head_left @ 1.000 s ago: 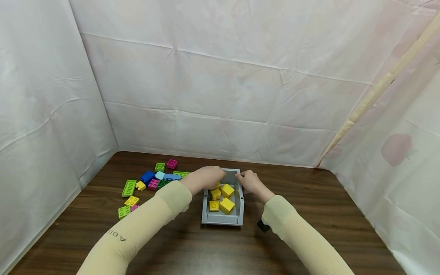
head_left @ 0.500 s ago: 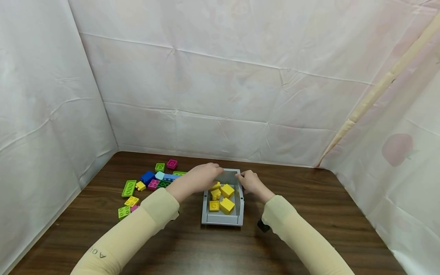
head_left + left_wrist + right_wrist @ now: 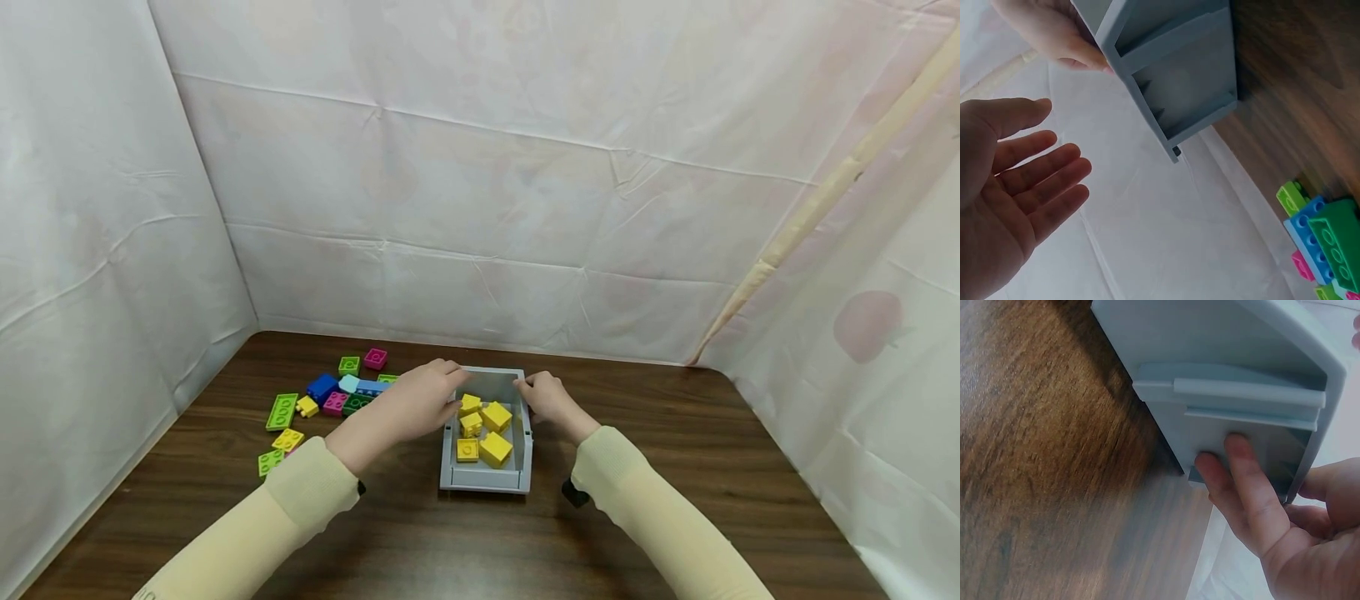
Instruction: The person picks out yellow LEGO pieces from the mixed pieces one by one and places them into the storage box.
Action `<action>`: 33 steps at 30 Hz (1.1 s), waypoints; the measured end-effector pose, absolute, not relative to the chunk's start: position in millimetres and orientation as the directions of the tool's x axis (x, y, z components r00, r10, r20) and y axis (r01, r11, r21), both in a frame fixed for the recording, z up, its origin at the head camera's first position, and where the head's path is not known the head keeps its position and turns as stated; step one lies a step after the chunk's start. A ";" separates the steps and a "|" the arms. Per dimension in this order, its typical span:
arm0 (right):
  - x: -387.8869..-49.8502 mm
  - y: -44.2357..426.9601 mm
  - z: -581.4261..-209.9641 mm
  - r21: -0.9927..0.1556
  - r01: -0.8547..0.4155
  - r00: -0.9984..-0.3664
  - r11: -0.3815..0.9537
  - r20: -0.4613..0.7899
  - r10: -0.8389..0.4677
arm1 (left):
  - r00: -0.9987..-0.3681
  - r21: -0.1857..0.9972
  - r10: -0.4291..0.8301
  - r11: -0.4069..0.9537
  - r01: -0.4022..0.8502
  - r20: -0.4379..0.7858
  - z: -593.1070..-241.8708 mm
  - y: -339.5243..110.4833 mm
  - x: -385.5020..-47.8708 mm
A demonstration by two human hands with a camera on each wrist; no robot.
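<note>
Left wrist: left fingers [image 3: 1041, 167] spread, seemingly apart from the bin [image 3: 1191, 75] right fingers [image 3: 1255, 494] pinch.

My head view looks forward and down at the table [image 3: 480, 546] from farther back. My 2 wrist views face past my left hand [image 3: 1004, 215] and right hand [image 3: 1285, 550], close to opposite sides of the grey bin [image 3: 485, 479], which all 3 views share.

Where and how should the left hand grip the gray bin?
Take the gray bin by its left wall, probably toward the back, pinching from the left: that wall stands upright with a thin rim, the open left hand is beside it, and the right hand grips the opposite wall.
</note>
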State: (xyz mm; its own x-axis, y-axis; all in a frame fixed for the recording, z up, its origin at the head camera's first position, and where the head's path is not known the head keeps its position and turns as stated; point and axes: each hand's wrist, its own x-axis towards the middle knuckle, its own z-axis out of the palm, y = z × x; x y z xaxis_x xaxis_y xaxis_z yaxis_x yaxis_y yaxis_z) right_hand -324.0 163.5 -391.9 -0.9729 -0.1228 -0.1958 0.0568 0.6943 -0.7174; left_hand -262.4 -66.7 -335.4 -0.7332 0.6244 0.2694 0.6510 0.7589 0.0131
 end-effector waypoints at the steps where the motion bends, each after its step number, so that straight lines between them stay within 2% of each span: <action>1: -324.0 163.5 -392.0 -0.720 0.058 -0.973 0.692 -0.196 -0.123 | -0.727 0.012 0.625 0.756 0.655 0.285 -336.0 -69.2 -260.4; 6: -323.7 163.6 -392.4 -0.723 0.066 -0.972 0.688 -0.202 -0.120 | -0.707 0.014 0.624 0.746 0.665 0.333 -339.7 -82.5 -251.4; 13: -323.0 164.3 -392.2 -0.733 0.065 -0.973 0.677 -0.196 -0.119 | -0.720 0.006 0.592 0.771 0.637 0.361 -345.6 -103.2 -239.7; 20: -323.8 162.9 -392.8 -0.725 0.053 -0.974 0.686 -0.190 -0.125 | -0.761 0.023 0.535 0.813 0.582 0.367 -357.9 -129.1 -231.9; 27: -323.7 159.5 -394.0 -0.723 0.043 -0.974 0.690 -0.184 -0.133 | -0.767 0.044 0.498 0.827 0.560 0.403 -367.2 -160.3 -224.9; 33: -323.0 157.6 -393.1 -0.730 0.044 -0.973 0.682 -0.185 -0.135 | -0.816 0.102 0.434 0.858 0.504 0.382 -372.7 -183.5 -221.2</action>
State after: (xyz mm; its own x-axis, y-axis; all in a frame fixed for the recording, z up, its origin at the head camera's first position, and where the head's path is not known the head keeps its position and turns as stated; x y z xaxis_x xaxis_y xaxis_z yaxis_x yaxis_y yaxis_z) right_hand -323.0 157.6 -393.1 -0.9735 -0.1350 -0.1846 0.0439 0.6820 -0.7300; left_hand -221.2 -183.5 -372.7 -0.8159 0.4337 0.3824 0.5037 0.8579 0.1018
